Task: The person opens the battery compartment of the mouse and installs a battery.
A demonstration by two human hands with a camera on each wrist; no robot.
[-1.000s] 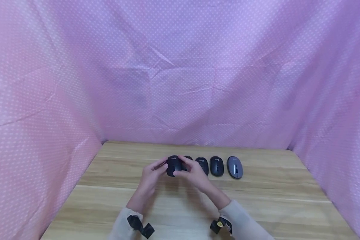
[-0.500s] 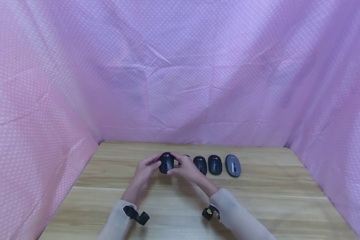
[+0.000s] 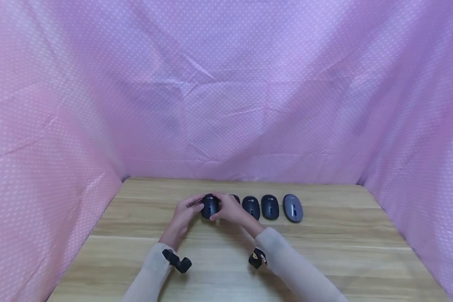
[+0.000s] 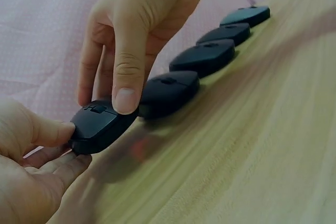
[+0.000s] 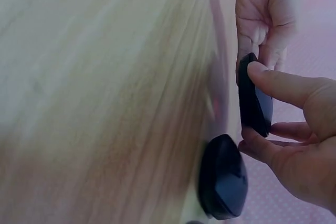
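Note:
Both hands hold one black computer mouse [image 3: 210,207] at the left end of a row of mice. My left hand [image 3: 183,214] pinches its left side, thumb on top and fingers beneath in the left wrist view. My right hand [image 3: 231,209] grips it from the other side, its thumb [image 4: 126,90] at the near end and fingers at the far end. A reddish glow shows on the wood below the held mouse [image 5: 255,99], which is slightly raised. Beside it lies another black mouse [image 4: 168,94], mostly hidden by my right hand in the head view.
Farther right in the row lie two more black mice, a nearer one [image 3: 251,206] and a farther one [image 3: 269,206], then a grey mouse [image 3: 292,208]. They rest on a wooden table [image 3: 219,268]. A pink dotted cloth [image 3: 226,105] hangs behind and at both sides.
Both hands have carried the held mouse a little to the left, widening its gap from the neighbouring mouse, then slightly lower. The other mice stay in place; the head view has shifted slightly.

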